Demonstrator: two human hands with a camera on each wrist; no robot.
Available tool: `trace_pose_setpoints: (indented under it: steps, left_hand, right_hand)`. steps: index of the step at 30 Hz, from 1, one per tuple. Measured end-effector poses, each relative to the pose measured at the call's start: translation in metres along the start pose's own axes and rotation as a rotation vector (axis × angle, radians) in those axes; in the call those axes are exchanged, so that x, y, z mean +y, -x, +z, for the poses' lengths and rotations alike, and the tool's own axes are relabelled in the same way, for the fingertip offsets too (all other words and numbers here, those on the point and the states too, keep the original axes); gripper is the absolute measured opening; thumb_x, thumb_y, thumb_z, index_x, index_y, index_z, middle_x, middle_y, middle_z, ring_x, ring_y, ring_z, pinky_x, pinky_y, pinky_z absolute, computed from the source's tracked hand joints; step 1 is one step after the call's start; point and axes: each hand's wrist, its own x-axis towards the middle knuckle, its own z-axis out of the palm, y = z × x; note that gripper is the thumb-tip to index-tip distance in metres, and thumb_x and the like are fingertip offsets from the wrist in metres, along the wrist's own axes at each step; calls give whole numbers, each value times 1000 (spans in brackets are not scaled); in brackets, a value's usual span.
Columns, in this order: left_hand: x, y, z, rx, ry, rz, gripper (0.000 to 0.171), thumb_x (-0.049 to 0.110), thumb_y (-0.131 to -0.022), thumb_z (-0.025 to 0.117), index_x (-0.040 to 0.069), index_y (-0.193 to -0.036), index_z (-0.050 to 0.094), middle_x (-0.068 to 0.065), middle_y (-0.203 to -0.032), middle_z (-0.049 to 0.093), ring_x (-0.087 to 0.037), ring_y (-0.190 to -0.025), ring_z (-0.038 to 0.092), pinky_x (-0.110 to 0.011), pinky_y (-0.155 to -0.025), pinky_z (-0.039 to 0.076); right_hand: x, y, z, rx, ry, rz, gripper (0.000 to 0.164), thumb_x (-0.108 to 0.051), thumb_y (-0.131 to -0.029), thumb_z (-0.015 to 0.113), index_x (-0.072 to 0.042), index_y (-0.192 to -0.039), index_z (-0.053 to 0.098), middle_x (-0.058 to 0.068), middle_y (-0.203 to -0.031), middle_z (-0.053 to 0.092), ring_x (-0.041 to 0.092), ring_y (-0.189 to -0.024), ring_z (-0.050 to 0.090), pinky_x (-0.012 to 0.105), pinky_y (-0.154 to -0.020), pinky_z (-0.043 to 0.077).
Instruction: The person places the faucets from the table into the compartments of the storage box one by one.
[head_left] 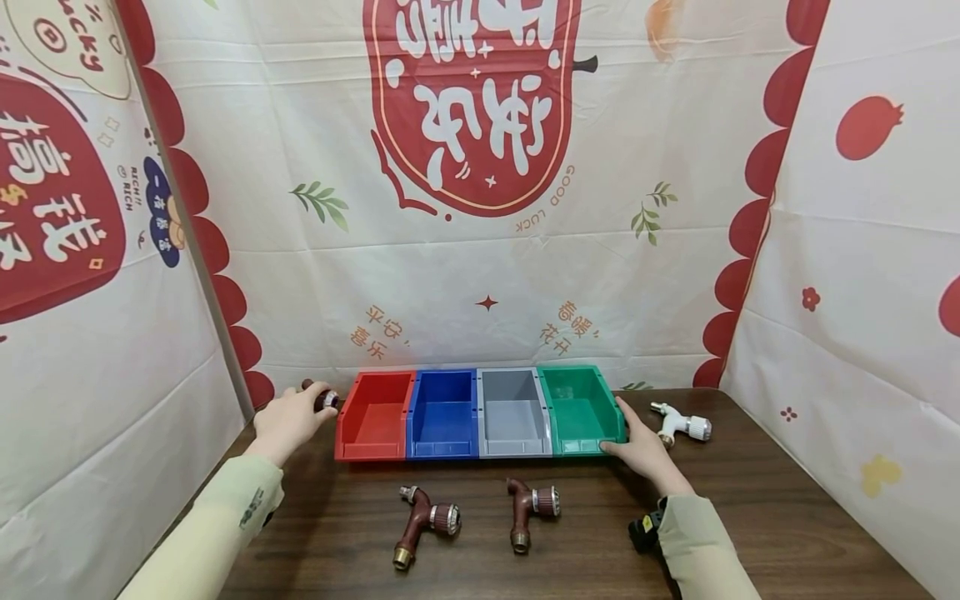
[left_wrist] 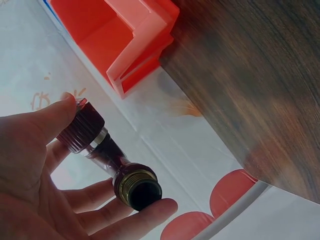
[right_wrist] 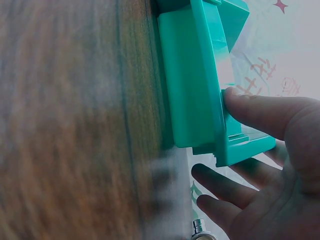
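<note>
My left hand (head_left: 292, 423) holds a dark brown water tap (left_wrist: 110, 155) just left of the red bin (head_left: 375, 452). In the left wrist view the thumb presses its ribbed knob, while fingers lie under the threaded brass end. On the other side, my right hand (head_left: 643, 446) grips the right front corner of the green bin (head_left: 588, 447). The right wrist view puts that thumb on the bin's front lip, with the fingers spread at its outer side. Blue (head_left: 442, 448) and grey (head_left: 515, 448) bins stand between the red and green ones, all in one row.
Two brown taps, one left (head_left: 417, 525) and one right (head_left: 521, 515), lie on the wooden table (head_left: 337, 533) in front of the bins. A white tap (head_left: 681, 423) lies right of my right hand. Printed cloth (head_left: 480, 275) walls the back and both sides.
</note>
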Motion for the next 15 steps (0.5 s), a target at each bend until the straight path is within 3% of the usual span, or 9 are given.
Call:
trace_pose_setpoints:
  steps: [15]
  left_hand:
    - [5, -3, 1, -6, -5, -5, 53, 42, -87, 69, 21, -133, 54, -25, -103, 57, -40, -87, 57, -58, -61, 50]
  right_hand:
    - [1, 0, 0, -4, -6, 1, 91, -19, -89, 70, -2, -155, 9, 40, -146, 25, 57, -124, 38, 64, -93, 39]
